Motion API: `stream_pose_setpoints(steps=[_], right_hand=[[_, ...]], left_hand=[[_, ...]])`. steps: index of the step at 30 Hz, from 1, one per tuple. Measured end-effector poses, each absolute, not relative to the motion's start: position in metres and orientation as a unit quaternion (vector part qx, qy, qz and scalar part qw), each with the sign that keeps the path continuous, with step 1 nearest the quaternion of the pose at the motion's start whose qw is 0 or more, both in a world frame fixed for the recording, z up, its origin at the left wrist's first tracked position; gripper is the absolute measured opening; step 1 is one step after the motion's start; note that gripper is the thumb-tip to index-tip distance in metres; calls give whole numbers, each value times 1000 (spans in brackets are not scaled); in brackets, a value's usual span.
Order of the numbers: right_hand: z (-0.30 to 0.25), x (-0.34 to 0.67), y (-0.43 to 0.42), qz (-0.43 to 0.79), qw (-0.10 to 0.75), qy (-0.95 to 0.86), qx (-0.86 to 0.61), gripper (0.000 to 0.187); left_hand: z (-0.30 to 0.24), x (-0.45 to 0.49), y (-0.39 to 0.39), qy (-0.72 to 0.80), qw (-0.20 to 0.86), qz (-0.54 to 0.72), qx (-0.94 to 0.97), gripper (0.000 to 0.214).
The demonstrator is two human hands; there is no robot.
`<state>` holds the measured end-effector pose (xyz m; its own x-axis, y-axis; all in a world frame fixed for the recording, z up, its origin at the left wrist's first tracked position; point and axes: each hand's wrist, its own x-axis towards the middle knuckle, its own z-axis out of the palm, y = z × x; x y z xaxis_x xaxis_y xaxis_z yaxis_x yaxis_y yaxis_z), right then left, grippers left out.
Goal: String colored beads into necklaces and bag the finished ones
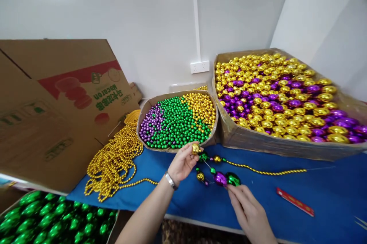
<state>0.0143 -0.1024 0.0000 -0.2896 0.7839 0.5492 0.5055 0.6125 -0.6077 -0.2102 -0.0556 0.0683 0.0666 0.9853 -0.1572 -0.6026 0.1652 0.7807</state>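
Note:
My left hand (184, 163), with a silver band at its wrist, pinches a large gold bead (196, 149) just in front of the box of small beads. A thin string runs from there down to a small green bead (212, 170) and a large purple bead (220, 178). My right hand (249, 205) has its fingertips closed at the purple bead and the large green bead (233, 179) beside it. Another gold bead (200, 176) hangs or lies between the hands. A strand of small gold beads (266, 172) stretches right across the blue cloth, ending in bare string.
A box (174, 148) holds small purple, green and gold beads. The larger box (243, 137) at right holds gold and purple ones. Gold bead chains (114, 160) are heaped at left beside a tall carton (65, 122). Large green beads (54, 217) fill a lower box. A red strip (295, 202) lies right.

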Motion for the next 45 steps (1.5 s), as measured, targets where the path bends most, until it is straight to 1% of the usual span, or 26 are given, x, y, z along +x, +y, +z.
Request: stream_pose_setpoints(steps=[7,12,18,21,23,27,30,32,36,40,42,45], right_hand=[[-2,13,-102,142,431,-793,-406,26],[-2,14,-102,131,426,-801,-400,27],[-2,14,-101,124,421,-800,-409,27],[0,14,-101,169,422,-786,-418,24],[-1,16,-101,229,415,-771,-426,24],[-12,16,-103,378,396,-703,-455,31],[-22,14,-103,456,403,-644,-463,36],[-27,13,-103,471,404,-633,-463,38],[-29,11,-104,440,379,-656,-482,37],[-30,10,-105,436,370,-651,-499,38],[-32,9,-104,468,372,-631,-495,40],[-33,6,-101,557,394,-562,-468,46]], left_hand=[[64,-207,-66,359,682,575,276,32],[65,-206,-68,383,673,553,309,38],[60,-200,-77,437,599,515,429,40],[58,-197,-81,422,613,519,420,42],[58,-196,-83,404,633,534,389,42],[58,-198,-83,394,643,554,352,37],[58,-200,-83,391,660,549,332,39],[57,-201,-84,395,659,550,326,40],[58,-202,-88,424,600,569,370,40],[60,-199,-93,423,597,552,400,41],[61,-197,-96,429,591,543,414,43],[63,-197,-99,425,576,514,474,47]])
